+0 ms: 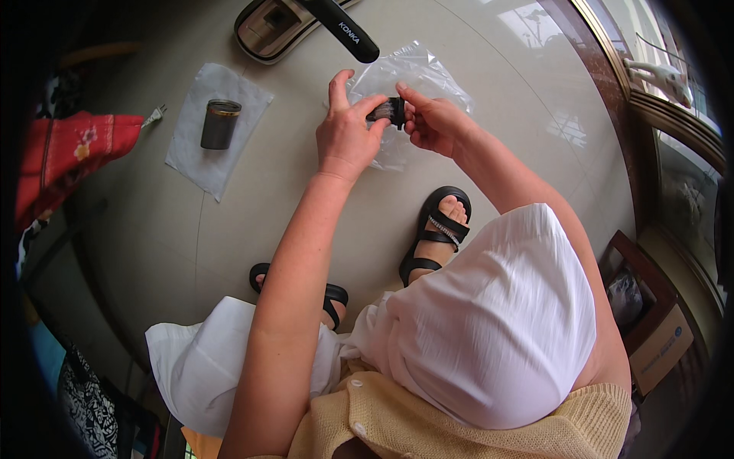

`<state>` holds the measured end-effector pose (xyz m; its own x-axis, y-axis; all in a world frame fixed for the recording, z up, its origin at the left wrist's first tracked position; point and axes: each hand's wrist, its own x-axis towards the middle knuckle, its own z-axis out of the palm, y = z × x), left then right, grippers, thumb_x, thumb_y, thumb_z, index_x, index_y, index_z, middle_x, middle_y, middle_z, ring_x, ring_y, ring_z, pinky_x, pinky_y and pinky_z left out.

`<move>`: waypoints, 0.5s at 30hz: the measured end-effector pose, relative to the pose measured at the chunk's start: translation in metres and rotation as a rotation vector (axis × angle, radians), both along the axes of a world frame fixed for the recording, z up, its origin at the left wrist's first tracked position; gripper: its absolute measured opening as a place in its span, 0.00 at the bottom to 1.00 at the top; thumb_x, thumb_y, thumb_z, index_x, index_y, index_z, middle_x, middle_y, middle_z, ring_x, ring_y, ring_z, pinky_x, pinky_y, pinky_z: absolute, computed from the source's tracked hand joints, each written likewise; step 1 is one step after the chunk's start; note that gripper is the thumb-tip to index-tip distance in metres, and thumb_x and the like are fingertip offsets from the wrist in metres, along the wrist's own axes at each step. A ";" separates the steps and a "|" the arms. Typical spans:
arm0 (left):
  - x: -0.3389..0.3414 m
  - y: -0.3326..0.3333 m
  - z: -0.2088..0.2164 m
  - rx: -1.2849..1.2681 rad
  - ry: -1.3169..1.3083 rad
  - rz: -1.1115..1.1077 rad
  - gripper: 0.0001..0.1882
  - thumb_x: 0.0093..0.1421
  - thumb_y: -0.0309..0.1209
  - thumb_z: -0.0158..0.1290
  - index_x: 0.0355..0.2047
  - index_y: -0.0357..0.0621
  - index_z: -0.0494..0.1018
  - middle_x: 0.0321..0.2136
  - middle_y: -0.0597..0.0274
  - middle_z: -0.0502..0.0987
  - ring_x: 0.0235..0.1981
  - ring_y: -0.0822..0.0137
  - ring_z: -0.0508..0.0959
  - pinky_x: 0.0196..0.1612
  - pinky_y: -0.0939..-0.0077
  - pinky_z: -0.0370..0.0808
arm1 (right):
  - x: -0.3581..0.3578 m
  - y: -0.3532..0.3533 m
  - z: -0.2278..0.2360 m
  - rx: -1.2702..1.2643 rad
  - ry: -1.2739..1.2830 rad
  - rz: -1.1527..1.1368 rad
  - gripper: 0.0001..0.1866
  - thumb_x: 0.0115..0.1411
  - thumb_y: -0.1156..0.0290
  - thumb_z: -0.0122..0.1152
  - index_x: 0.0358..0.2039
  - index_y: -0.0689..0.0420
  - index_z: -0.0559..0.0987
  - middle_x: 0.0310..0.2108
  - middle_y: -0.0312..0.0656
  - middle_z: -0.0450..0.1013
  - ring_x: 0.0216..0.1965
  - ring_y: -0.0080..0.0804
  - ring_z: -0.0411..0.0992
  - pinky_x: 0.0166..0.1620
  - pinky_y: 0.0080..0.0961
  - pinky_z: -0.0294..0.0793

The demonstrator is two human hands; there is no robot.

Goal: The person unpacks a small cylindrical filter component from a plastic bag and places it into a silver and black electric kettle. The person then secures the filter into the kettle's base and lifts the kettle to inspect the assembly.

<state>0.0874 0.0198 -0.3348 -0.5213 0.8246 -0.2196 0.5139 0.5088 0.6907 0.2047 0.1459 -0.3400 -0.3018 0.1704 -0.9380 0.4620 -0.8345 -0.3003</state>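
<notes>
Between my hands, above a clear plastic bag, is a small cylindrical part with a greyish body and a wider black rim. My left hand grips its body between thumb and fingers, with one finger lifted away. At the black rim, the thumb and curled fingers of my right hand close on the part's right end. My fingers hide some of it. To the left, a dark grey cup with a thin gold band near its top stands on a white cloth sheet.
The crumpled clear plastic bag lies on the tiled floor. Beyond it sits a bronze-coloured appliance with a black handle. A plug pokes out by red fabric at left. A wood-framed glass door borders the right.
</notes>
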 end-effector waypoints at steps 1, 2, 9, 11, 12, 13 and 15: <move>0.000 0.000 -0.001 0.009 0.010 0.006 0.15 0.48 0.29 0.66 0.38 0.54 0.81 0.60 0.66 0.62 0.47 0.61 0.77 0.41 0.66 0.78 | 0.000 0.000 0.000 -0.006 -0.005 -0.006 0.25 0.58 0.45 0.65 0.16 0.48 0.68 0.17 0.28 0.67 0.19 0.17 0.67 0.21 0.15 0.67; 0.000 0.000 -0.002 0.027 0.016 0.008 0.13 0.48 0.29 0.66 0.36 0.54 0.81 0.59 0.66 0.63 0.47 0.61 0.77 0.41 0.66 0.78 | 0.000 0.000 -0.001 -0.018 -0.007 -0.020 0.25 0.58 0.45 0.65 0.16 0.48 0.68 0.17 0.28 0.67 0.19 0.17 0.67 0.21 0.15 0.67; -0.001 0.000 -0.008 0.058 0.062 0.033 0.04 0.51 0.29 0.64 0.29 0.50 0.81 0.56 0.66 0.66 0.46 0.61 0.77 0.39 0.66 0.77 | 0.003 0.000 -0.008 0.046 -0.017 -0.027 0.23 0.58 0.47 0.66 0.18 0.50 0.70 0.18 0.29 0.67 0.19 0.18 0.66 0.21 0.15 0.66; -0.004 -0.001 -0.007 0.026 0.072 0.046 0.03 0.51 0.29 0.63 0.28 0.49 0.81 0.56 0.66 0.67 0.45 0.61 0.77 0.39 0.66 0.77 | 0.004 0.002 -0.011 0.127 -0.006 -0.010 0.22 0.58 0.49 0.66 0.19 0.51 0.71 0.18 0.29 0.68 0.19 0.18 0.65 0.21 0.16 0.66; -0.007 -0.002 -0.006 0.003 0.088 0.047 0.03 0.51 0.29 0.63 0.27 0.49 0.80 0.56 0.66 0.67 0.44 0.60 0.77 0.39 0.65 0.77 | 0.006 0.006 -0.012 0.155 0.007 -0.017 0.22 0.58 0.49 0.66 0.20 0.51 0.71 0.19 0.29 0.68 0.19 0.18 0.65 0.21 0.16 0.65; -0.009 -0.003 -0.005 -0.019 0.104 0.048 0.03 0.51 0.28 0.63 0.27 0.48 0.80 0.56 0.65 0.67 0.44 0.60 0.78 0.39 0.65 0.77 | 0.008 0.008 -0.013 0.183 0.019 -0.024 0.21 0.58 0.50 0.66 0.20 0.51 0.72 0.19 0.29 0.68 0.19 0.18 0.65 0.21 0.16 0.65; -0.012 0.001 0.001 -0.146 0.106 0.040 0.06 0.52 0.28 0.62 0.31 0.49 0.80 0.56 0.63 0.67 0.44 0.58 0.78 0.41 0.64 0.77 | 0.010 0.012 -0.012 0.198 0.022 -0.020 0.21 0.58 0.51 0.66 0.20 0.51 0.72 0.19 0.29 0.67 0.20 0.18 0.65 0.20 0.16 0.64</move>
<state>0.0757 0.0205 -0.3342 -0.5799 0.7660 -0.2774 0.5571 0.6213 0.5509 0.2144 0.1582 -0.3522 -0.3165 0.3573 -0.8787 0.4377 -0.7669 -0.4694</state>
